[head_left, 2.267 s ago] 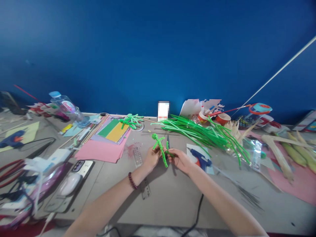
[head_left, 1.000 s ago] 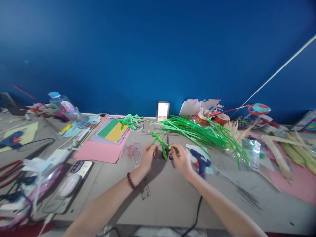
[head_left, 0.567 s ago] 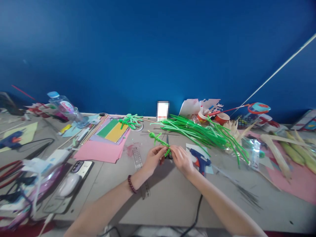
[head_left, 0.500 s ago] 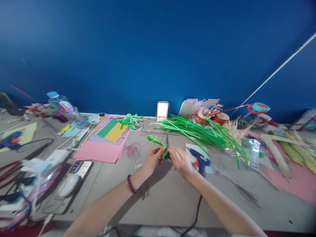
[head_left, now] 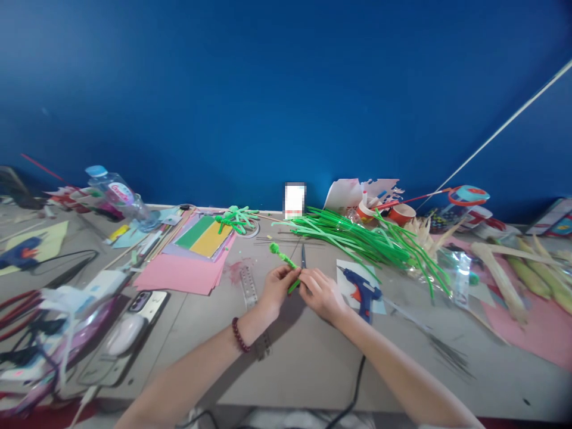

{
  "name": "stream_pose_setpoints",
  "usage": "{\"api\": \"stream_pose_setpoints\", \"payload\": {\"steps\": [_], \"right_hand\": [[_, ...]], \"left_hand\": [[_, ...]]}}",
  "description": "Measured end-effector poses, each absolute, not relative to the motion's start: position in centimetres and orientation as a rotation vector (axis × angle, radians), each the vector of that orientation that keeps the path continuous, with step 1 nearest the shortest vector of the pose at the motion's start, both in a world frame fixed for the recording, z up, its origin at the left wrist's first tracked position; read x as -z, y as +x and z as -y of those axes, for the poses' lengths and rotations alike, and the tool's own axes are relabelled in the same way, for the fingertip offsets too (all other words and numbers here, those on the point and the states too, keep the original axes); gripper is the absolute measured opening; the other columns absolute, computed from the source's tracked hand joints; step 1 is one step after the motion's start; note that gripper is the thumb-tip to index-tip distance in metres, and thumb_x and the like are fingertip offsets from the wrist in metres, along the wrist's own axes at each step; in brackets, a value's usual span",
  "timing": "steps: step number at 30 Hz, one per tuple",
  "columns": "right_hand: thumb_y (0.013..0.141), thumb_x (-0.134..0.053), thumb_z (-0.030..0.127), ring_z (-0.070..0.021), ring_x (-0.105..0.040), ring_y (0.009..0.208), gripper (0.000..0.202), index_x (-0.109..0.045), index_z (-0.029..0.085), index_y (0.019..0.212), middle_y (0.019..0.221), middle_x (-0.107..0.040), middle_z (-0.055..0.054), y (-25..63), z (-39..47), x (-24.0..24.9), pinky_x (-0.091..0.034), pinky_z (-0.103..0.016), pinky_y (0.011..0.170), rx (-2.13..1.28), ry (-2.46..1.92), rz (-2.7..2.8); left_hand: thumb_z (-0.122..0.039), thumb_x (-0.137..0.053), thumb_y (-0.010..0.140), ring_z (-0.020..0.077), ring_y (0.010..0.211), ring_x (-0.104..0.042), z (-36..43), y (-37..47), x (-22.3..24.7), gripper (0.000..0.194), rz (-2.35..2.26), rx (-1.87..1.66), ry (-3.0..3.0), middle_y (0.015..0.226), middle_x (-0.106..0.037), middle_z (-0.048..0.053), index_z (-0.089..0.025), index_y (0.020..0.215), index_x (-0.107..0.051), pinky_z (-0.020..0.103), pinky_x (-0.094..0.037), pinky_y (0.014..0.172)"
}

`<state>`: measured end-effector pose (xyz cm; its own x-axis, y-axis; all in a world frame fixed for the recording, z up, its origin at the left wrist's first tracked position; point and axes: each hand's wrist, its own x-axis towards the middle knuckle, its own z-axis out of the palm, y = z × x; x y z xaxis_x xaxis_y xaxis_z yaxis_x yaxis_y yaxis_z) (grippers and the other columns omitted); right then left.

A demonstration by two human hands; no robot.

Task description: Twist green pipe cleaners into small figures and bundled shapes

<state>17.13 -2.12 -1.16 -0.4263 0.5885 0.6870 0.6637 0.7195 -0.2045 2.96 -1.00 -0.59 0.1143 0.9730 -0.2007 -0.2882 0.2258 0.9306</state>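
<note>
The left hand [head_left: 277, 293] and the right hand [head_left: 322, 293] are together, fingertips meeting and pinched on a bright green, fuzzy pipe-cleaner stem with a rounded knob at one end [head_left: 283, 256]. A second ago they stood apart, with the stem between them; now they have closed in around its lower part, and the right hand sits further to the left. The stem is held above the middle of the grey worktop [head_left: 304, 369], slanting so that its knob points away from the person and to the left, while a short green end shows below the fingers. The thin side strands that spread out from it earlier can hardly be made out now — how they lie under the fingers is hidden. Just beyond the hands lies a dark, pointed metal blade [head_left: 304, 255]; the black handles seen below it before are now covered. The clear plastic ruler with cut-out holes [head_left: 248, 287] lies as it did, partly beneath the left forearm, and the blue glue gun with an orange trigger [head_left: 364, 288] rests to the right, near the right hand. Behind them, the loose bundle of long green pipe cleaners [head_left: 357, 235] has stayed where it was.
</note>
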Motion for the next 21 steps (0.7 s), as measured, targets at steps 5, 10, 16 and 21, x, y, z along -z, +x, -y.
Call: {"api": "stream_pose_setpoints", "payload": {"steps": [5,10,16,21], "right_hand": [[0.087,-0.045,0.016,-0.015,-0.059,0.069,0.011,-0.055,0.021,0.089,0.079,-0.063,-0.004,16.8,2.6,1.3,-0.049,-0.026,0.064,-0.366,-1.063,1.882],[0.085,-0.054,0.032,-0.0137,-0.06,0.059,0.011,-0.053,0.021,0.085,0.068,-0.061,-0.001,16.2,2.8,1.3,-0.048,-0.025,0.056,-0.86,-1.098,1.494],[0.073,-0.067,0.045,-0.012,-0.056,0.047,0.031,-0.051,0.019,0.077,0.058,-0.061,0.001,16.0,1.8,0.7,-0.045,-0.024,0.047,-1.485,-1.02,1.01],[0.063,-0.075,0.027,-0.0087,-0.055,0.052,0.022,-0.06,0.014,0.073,0.061,-0.061,0.0,16.9,1.0,0.6,-0.043,-0.019,0.047,-1.99,-0.982,0.624]], "left_hand": [[-0.044,-0.075,0.06,0.0043,0.041,-0.034,0.9,2.8,0.1,0.037,-1.017,-1.145,0.92,0.05,-0.046,-0.006,-0.014,0.06,-0.054,0.02,-0.023,0.042],[-0.046,-0.076,0.058,0.0058,0.04,-0.035,1.1,2.9,-0.8,0.038,-0.998,-1.182,0.953,0.042,-0.043,-0.006,-0.015,0.057,-0.053,0.021,-0.025,0.042],[-0.046,-0.075,0.059,0.0061,0.04,-0.036,0.7,2.6,-0.7,0.039,-1.013,-1.16,1.027,0.043,-0.046,-0.004,-0.015,0.052,-0.051,0.022,-0.025,0.042],[-0.045,-0.078,0.054,0.0068,0.042,-0.038,0.5,2.6,-0.7,0.037,-0.992,-1.117,0.993,0.047,-0.05,-0.003,-0.015,0.056,-0.056,0.022,-0.028,0.043]]}}
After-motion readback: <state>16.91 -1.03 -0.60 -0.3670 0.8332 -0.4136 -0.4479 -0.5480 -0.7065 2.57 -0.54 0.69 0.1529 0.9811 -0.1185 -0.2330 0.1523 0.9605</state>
